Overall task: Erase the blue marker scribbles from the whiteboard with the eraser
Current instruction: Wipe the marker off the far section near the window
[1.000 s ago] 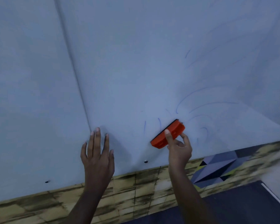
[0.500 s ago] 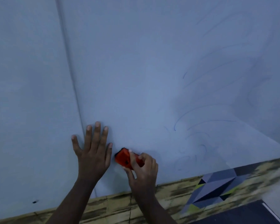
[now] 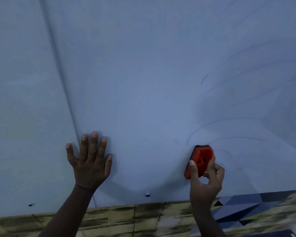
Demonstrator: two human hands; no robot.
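Note:
A large whiteboard fills most of the view. Faint blue marker scribbles curve across its right half, above and to the right of the eraser. My right hand grips an orange eraser with a black felt pad and holds it against the board's lower right part. My left hand lies flat on the board with its fingers spread, to the left of the eraser and apart from it.
A vertical seam splits the board into two panels. Two small screws sit near the bottom edge. Below the board runs a yellowish patterned wall strip with a grey geometric patch at the right.
My right hand swept the eraser from the right down to beside my left hand, then back right to the scribbles. The short strokes left of the eraser are gone. My left hand stayed flat.

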